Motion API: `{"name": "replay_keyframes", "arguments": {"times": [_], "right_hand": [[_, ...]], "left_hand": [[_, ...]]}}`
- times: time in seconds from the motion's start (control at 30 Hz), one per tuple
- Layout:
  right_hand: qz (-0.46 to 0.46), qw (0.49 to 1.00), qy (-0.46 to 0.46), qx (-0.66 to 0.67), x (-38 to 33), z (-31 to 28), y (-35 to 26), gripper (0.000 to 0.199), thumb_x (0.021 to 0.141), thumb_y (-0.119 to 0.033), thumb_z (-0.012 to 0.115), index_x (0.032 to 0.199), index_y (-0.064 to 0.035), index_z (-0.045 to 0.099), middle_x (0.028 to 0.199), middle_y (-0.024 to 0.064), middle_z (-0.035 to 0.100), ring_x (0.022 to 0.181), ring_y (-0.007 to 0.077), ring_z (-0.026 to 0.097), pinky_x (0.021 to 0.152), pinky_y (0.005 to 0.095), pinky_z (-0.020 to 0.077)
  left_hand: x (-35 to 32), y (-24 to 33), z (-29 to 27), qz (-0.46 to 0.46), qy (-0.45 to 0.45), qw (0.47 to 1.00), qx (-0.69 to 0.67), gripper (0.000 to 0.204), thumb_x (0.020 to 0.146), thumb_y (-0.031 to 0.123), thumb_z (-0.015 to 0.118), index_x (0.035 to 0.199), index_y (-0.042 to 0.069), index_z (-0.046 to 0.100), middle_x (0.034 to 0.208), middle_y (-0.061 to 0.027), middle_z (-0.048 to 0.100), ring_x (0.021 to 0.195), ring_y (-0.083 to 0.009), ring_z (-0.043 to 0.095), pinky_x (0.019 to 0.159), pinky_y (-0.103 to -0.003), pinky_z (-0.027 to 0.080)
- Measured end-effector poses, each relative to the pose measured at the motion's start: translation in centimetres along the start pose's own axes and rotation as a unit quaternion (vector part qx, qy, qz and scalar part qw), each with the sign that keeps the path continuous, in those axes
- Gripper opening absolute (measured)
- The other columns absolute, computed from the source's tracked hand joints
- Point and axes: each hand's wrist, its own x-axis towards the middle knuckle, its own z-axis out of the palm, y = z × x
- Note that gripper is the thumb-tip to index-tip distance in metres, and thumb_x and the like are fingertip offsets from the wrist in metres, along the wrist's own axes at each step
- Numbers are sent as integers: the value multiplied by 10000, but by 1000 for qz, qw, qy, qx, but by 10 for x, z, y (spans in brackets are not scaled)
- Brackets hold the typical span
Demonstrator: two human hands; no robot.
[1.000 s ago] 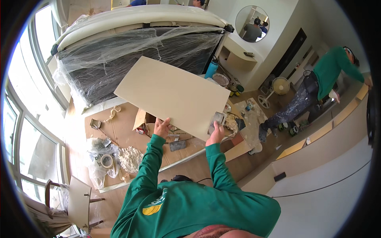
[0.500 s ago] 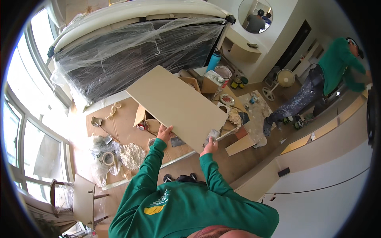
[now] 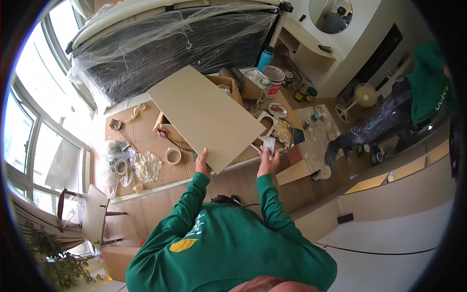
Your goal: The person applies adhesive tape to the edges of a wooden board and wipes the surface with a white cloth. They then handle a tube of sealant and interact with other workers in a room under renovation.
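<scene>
A beige flat rectangular board [image 3: 206, 119] slants across the view in front of me. My left hand [image 3: 203, 161] grips its near left edge, thumb on the top face, and the fingers beneath are hidden. Off the board's right edge, my right hand [image 3: 267, 162] is closed on a small whitish-grey flat pad [image 3: 269, 142]; whether it is folded sandpaper or something else I cannot make out. Under and beyond the board stands an open cardboard box [image 3: 236, 88]. A roll of tape [image 3: 173, 156] lies near my left hand.
Cardboard [image 3: 138, 146] covers the low platform, with a pale crumpled heap [image 3: 148, 167] and plastic bags [image 3: 112, 153]. Paint cans [image 3: 274, 82] and a blue bottle [image 3: 265, 58] stand at the far side. A co-worker [image 3: 389, 107] is at the right, near a fan [image 3: 365, 95].
My right hand has come off the board with the pad and moved outward to the right. The board has shifted slightly left, still held by my left hand.
</scene>
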Motion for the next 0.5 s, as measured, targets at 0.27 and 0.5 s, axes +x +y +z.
{"name": "replay_keyframes", "arguments": {"times": [0.27, 0.5], "right_hand": [[-418, 713, -327, -459, 80, -30, -48, 738, 810, 164, 430, 1502, -77, 343, 1556, 180, 301, 1422, 379, 310, 1138, 512, 317], [-427, 683, -394, -443, 11, -10, 16, 608, 848, 54, 434, 1452, -7, 406, 1527, 178, 368, 1445, 326, 303, 1176, 531, 239]], "left_hand": [[-5, -11, 9, -7, 31, 999, 30, 408, 920, 289, 667, 1211, 25, 560, 1099, -88, 638, 984, -216, 643, 831, -368, 549], [0, 1, 8, -96, 30, 995, 28, 426, 980, 311, 590, 1272, 12, 510, 1209, -119, 614, 1083, -262, 624, 948, -420, 529]]}}
